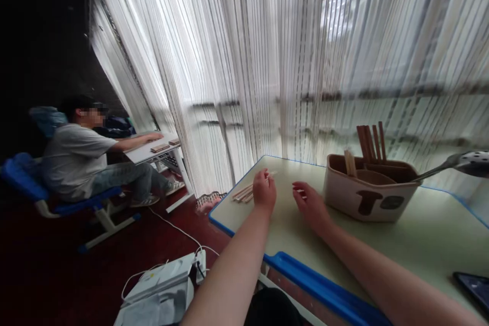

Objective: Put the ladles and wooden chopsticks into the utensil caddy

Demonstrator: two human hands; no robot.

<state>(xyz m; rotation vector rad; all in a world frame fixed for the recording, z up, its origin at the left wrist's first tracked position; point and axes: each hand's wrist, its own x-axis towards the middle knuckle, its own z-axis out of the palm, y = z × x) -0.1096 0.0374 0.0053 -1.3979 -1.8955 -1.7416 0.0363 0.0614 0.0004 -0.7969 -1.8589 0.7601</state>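
Note:
My left hand [264,189] is closed above the table's far left part, its fingers curled inward. Several thin pale sticks [243,193] lie beside and partly behind it. A small translucent bit [272,174] shows by its fingertips; whatever the fingers hold is hidden. My right hand [311,205] hovers over the table with loosely bent fingers, nothing in it, just left of a utensil holder [376,205]. The holder is white outside and brown inside. Brown chopsticks [370,143], a bundle of light sticks [349,163] and a slotted spoon [464,163] stand in it.
The pale table [385,257] has a blue edge. A dark phone [473,285] lies at its right. White box-like equipment [160,290] with cables stands on the floor at left. A person [86,158] sits at another desk [143,153]. Striped curtains [260,61] hang behind.

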